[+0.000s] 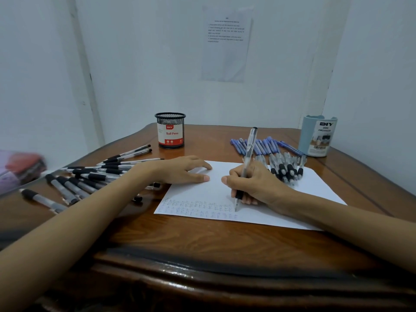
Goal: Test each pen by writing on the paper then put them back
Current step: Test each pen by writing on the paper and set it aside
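Observation:
A white sheet of paper [265, 212] lies on the wooden table, with rows of small test marks along its near edge. My right hand [254, 183] grips a clear pen with a black grip [248, 149], its tip touching the paper at the end of the marks. My left hand [186, 170] rests flat on the paper's far left corner, fingers straight. A spread of black-grip pens [90, 176] lies left of the paper. Another bunch of black-grip pens [286, 170] lies on the paper's far right part.
A black mesh cup labelled Ball Pens [170, 130] stands at the back centre. A light blue desk organizer [317, 136] stands at the back right, with several blue pens [258, 146] lying beside it. The table [202, 239] fills the foreground. A printed sheet [226, 43] hangs on the wall.

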Demonstrator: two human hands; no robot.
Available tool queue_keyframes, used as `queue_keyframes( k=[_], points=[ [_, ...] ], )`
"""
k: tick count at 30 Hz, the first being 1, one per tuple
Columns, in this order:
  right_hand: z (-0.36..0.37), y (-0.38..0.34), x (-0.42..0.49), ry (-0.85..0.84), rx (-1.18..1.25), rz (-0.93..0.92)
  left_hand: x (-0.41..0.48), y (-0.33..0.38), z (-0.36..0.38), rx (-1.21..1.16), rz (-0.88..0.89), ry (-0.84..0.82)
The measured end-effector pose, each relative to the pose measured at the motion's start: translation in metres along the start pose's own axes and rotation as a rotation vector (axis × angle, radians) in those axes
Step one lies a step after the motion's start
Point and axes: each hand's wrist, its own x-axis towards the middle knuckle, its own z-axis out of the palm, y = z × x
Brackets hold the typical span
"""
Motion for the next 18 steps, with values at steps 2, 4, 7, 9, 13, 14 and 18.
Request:
queue_keyframes(
  k=[2,4,7,9,13,14,18],
  points=[
    [-0.0001,-0.0001,0.0000,0.021,0.000,-0.010,-0.0001,-0.0001,0.0001,-0.001,-0.002,0.000],
    [-0.0011,0.0010,0.0003,0.047,0.022,-0.012,0.0001,-0.0002,0.0001,-0.003,-0.002,-0.005],
    [-0.0010,0.0014,0.0003,0.033,0.005,-0.003,0.0001,0.0001,-0.0001,0.003,-0.004,-0.008],
    [-0.0008,0.0013,0.0011,0.029,0.006,0.002,-0.0001,0.0004,-0.0003,0.005,-0.002,-0.007],
    [-0.0011,0.0024,0.0022,0.041,-0.007,0.003,-0.0009,0.0017,-0.0003,0.002,0.002,-0.010],
    [-0.0008,0.0027,0.0024,0.054,-0.004,-0.003,-0.0010,0.0017,-0.0003,0.000,0.000,-0.010],
    [-0.0007,0.0041,0.0040,0.060,-0.006,-0.009,0.0000,0.0020,-0.0004,0.000,-0.003,-0.010]
  ],
)
